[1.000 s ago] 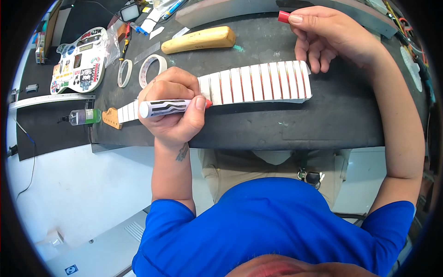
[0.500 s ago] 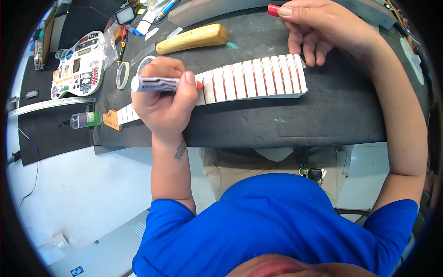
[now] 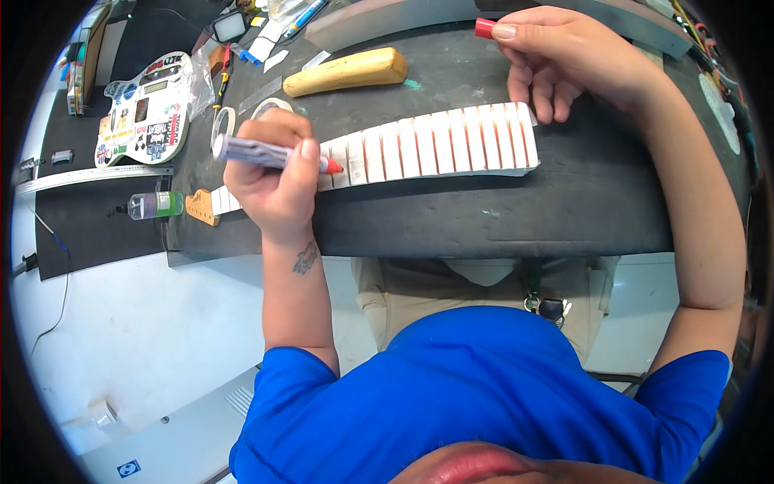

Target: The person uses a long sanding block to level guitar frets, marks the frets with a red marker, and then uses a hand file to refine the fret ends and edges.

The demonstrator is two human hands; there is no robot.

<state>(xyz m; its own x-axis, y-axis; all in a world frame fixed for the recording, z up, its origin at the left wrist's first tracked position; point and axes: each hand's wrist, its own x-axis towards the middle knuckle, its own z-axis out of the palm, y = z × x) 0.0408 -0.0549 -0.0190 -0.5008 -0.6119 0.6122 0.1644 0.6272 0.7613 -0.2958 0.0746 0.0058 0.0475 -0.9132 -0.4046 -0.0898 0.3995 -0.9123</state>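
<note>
Guitar neck (image 3: 427, 143) lies across the tabletop (image 3: 484, 230) in front of you, white-covered face up, wide end to your right, headstock (image 3: 201, 207) to your left. Crosswise lines run over it, reddish-brown on the wide part, darker close to your left hand (image 3: 278, 173). Face-up placement probably leaves every line within reach of a pen.

Your left hand pinches a white marker (image 3: 256, 153) between thumb and fingers, barrel slanted, reddish tip down at a line on the narrower part. Low grip, close to the tip; likely for control on a thin line. That hand covers a stretch of the neck; can't tell whether its underside rests there.

Your right hand (image 3: 560, 64) is up beyond the wide end, thumb and finger pinching a red cap (image 3: 484, 29), other fingers loosely curled. Cap seems parked there to keep it off the tabletop and handy. Those curled fingers sit just beside the neck's far corner; contact unclear. No clamp visible on the neck, so it presumably lies under its own weight, perhaps steadied by your left hand.

Beyond the neck: yellowish wooden block (image 3: 347, 71), and two tape rolls (image 3: 231, 123) partly behind your left hand. Off left: stickered white guitar body (image 3: 145, 113), and a bottle (image 3: 153, 205) lying near the headstock. All sit apart from the wide part, leaving it uncovered.
</note>
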